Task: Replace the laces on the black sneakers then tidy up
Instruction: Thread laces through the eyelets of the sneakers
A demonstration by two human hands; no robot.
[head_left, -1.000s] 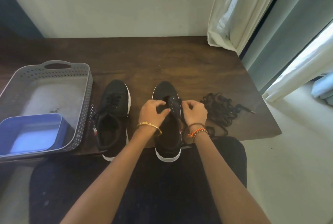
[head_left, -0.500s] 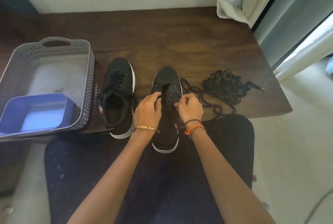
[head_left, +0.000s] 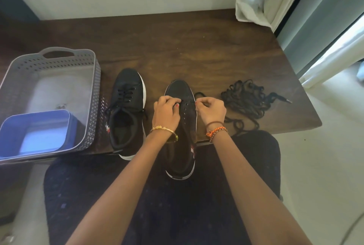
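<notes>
Head view: laces thread the left sneaker point(head_left: 126, 106), while the right sneaker point(head_left: 181, 126) shows bare eyelets, so the job looks roughly half done, tidying ahead. Left hand point(head_left: 166, 111) curls onto its tongue; right hand point(head_left: 211, 108) pinches a lace point(head_left: 199, 95) just beside it. Loose laces point(head_left: 246, 99) lie on the table point(head_left: 197, 47), near the basket point(head_left: 94, 87).

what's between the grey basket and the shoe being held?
Head view: the other black sneaker, laces in, stands between the grey basket and the held sneaker.
</notes>
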